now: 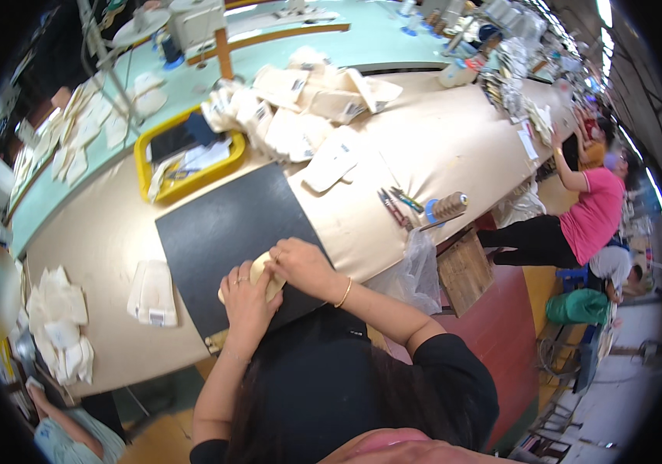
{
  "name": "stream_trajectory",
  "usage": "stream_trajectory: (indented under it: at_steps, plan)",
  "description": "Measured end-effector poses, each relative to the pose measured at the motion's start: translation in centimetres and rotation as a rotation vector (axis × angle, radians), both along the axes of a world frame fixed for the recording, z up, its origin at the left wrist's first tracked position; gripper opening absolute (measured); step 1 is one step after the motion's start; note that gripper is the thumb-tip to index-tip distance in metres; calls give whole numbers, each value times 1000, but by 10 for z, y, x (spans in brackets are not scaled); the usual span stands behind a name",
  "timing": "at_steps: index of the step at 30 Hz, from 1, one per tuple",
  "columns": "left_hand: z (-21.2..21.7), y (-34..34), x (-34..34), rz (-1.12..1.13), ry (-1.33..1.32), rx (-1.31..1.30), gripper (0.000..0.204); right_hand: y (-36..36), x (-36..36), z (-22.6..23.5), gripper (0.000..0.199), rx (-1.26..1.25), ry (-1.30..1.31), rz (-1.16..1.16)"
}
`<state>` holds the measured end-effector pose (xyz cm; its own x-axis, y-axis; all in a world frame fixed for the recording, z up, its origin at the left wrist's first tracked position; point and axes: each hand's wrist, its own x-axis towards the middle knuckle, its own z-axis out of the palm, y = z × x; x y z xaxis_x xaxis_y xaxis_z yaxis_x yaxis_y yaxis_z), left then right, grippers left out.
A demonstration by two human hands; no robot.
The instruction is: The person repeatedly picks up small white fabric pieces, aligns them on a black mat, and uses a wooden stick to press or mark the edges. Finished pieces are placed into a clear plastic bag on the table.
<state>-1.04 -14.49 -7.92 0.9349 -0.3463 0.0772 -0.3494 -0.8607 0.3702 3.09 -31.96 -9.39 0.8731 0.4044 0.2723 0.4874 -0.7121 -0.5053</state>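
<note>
Left hand (249, 303) and right hand (297, 264) both hold a cream cloth piece (275, 287), low and left of the frame's centre, over a black mat (226, 224). Beyond the mat, a yellow tray (193, 185) sits upper left, a cream cloth pile (298, 133) upper centre, and a brown thread spool (449, 206) right of centre

Sm. cream piece (272, 283), cloth-like w/ a curved edge, is lying over near part of blk mat (230, 216); L hand (250, 300) & R hand (297, 267) are holding it, partly hiding its outline.
</note>
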Motion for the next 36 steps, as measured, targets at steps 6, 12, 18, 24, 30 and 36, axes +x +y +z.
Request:
stream_trajectory:
  at_steps: [6, 12, 18, 24, 30, 36]
  plan:
    - [-6, 2, 1, -13, -12, 5, 50, -4, -7, 3, 11, 29, 46, 124]
    - [-8, 3, 3, -49, -79, 27, 51, -9, 19, 102, 16, 202, -254, 139]
    - [-10, 3, 1, 4, 25, -123, 50, -17, 13, 225, 29, 685, -837, 165]
    - [-14, 5, 4, -20, 25, -24, 44, 19, 24, 260, 33, 898, -1129, 139]
    - [-30, 3, 2, 19, -9, -72, 52, 38, 26, 264, 34, 1009, -1237, 127]
    - [-27, 9, -3, -8, -78, -115, 51, 43, 30, 261, 37, 1066, -1241, 120]
